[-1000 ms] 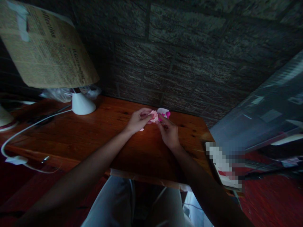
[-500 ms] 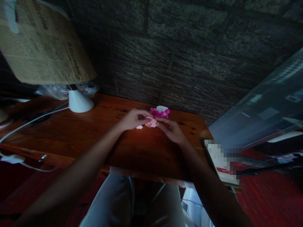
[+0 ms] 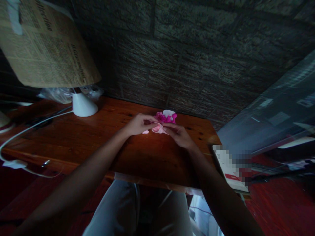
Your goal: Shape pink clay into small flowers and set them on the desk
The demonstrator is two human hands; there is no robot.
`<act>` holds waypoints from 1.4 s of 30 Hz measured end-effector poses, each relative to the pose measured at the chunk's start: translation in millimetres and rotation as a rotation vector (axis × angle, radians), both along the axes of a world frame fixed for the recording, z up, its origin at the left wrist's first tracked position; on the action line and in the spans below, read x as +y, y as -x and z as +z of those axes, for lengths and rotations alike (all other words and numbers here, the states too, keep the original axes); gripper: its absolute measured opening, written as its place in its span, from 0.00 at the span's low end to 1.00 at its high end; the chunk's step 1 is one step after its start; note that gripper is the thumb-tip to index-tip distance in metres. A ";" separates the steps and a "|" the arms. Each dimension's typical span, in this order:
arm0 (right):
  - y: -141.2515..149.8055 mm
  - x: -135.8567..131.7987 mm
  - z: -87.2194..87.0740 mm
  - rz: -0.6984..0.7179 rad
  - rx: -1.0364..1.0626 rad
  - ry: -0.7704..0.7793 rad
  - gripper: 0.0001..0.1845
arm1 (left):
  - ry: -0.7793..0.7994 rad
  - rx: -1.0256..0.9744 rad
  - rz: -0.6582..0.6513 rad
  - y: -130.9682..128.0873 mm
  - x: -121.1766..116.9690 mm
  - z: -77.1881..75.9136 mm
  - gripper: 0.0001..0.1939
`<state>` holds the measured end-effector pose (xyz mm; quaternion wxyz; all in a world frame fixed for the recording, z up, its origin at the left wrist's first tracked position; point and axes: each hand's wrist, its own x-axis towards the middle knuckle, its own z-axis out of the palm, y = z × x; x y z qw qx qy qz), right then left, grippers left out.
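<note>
A pale pink flower-like piece (image 3: 157,128) with layered, petal-shaped edges is held between both hands above the wooden table (image 3: 147,157). My left hand (image 3: 140,124) pinches it from the left, thumb on its upper face. From the right, the fingers of my right hand (image 3: 179,133) grip its edge. Just behind the hands lies a magenta cluster of small rounded shapes (image 3: 169,118), with a white piece (image 3: 168,112) at its back. A small pale pink scrap (image 3: 145,132) rests on the table below my left hand. The fingers partly cover the pink piece.
At the left stands a lamp with a white base (image 3: 83,105) and a newsprint shade (image 3: 51,49); its white cable (image 3: 36,122) runs across the table. A dark brick wall (image 3: 197,62) rises behind. A book-like object (image 3: 230,170), partly pixelated, lies at the right edge.
The pink piece has turned slightly in my fingers, and more of it shows toward my right hand. Both hands stay almost in place.
</note>
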<state>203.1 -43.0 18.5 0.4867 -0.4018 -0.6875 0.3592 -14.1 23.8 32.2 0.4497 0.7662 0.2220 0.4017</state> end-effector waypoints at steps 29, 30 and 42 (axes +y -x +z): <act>-11.9 1.4 -2.8 0.071 0.030 0.156 0.18 | 0.006 0.442 -0.177 36.3 26.2 -14.7 0.07; -11.9 0.5 -1.8 0.098 -0.027 0.140 0.17 | 0.026 0.380 -0.163 35.5 25.9 -13.5 0.08; -8.7 -2.3 1.2 0.039 0.030 0.061 0.14 | 0.320 -0.174 -0.081 3.5 3.8 -2.3 0.15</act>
